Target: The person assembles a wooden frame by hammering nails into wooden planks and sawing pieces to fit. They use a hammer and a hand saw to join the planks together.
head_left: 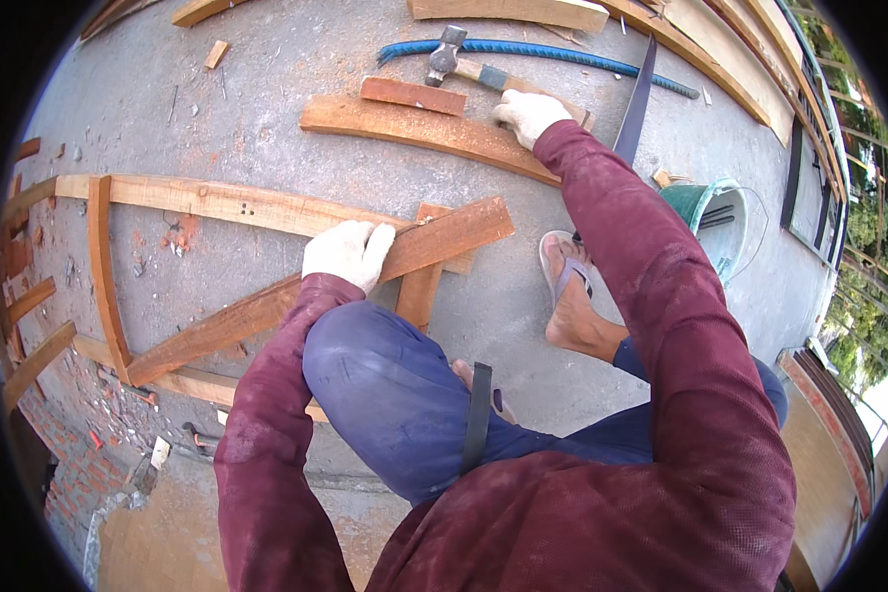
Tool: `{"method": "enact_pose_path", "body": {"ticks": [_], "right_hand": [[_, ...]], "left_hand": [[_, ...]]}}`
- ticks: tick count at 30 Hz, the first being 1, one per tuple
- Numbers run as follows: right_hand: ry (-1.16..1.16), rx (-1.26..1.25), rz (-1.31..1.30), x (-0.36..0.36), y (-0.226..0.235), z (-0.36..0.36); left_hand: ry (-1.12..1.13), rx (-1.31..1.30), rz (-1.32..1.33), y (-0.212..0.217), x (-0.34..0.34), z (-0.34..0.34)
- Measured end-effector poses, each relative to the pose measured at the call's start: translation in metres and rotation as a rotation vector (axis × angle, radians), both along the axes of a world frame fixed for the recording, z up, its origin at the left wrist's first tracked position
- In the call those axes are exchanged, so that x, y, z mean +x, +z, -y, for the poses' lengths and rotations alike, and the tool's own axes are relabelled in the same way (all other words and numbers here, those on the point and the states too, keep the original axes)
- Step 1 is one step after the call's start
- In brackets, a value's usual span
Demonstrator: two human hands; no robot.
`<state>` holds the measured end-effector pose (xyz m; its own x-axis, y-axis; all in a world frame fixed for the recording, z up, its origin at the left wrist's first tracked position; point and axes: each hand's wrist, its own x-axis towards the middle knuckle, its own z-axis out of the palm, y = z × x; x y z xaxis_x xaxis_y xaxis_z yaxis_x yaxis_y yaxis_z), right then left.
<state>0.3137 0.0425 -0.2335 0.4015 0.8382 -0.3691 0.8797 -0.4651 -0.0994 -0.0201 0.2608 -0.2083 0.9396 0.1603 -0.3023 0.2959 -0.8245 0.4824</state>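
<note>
My left hand (349, 253), in a white glove, is closed over a diagonal wooden plank (449, 235). That plank crosses a wooden frame of a long rail (217, 200), a short crosspiece (106, 276) and a lower rail (202, 385). A short board (419, 292) lies beneath the plank's upper end. My gloved right hand (531, 116) is low beside the handle of a hammer (446, 55), fingers curled; what they grip is hidden. Near it a loose board (414, 130) carries a reddish wooden block (412, 96).
A blue ribbed bar (562, 52) lies beyond the hammer. Right of my hand rises a dark saw-like blade (637, 104). A green bucket (696, 204) stands by my sandalled foot (565, 276). Lumber (701, 64) lines the far right; bricks (94, 474) lie lower left.
</note>
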Motion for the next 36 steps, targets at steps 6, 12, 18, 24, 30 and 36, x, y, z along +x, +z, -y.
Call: {"method": "enact_pose_path", "body": {"ticks": [6, 12, 18, 24, 30, 36], "right_hand": [[0.206, -0.045, 0.127, 0.011, -0.01, -0.001], [0.194, -0.116, 0.083, 0.01, 0.009, -0.003], [0.308, -0.089, 0.153, 0.015, 0.004, -0.004], [0.23, -0.076, 0.236, -0.001, 0.021, -0.023], [-0.098, 0.113, -0.105, 0.038, 0.056, 0.051], [-0.098, 0.113, 0.063, 0.073, 0.269, 0.077]], "left_hand": [[0.059, -0.118, -0.184, 0.037, 0.013, 0.0], [0.187, -0.232, -0.065, 0.039, 0.016, 0.002], [0.248, -0.107, 0.391, 0.013, -0.001, 0.004], [0.309, -0.035, 0.535, 0.021, -0.014, -0.005], [0.24, 0.058, 0.531, 0.036, 0.006, -0.01], [0.323, 0.002, 0.635, -0.001, -0.011, -0.005]]}}
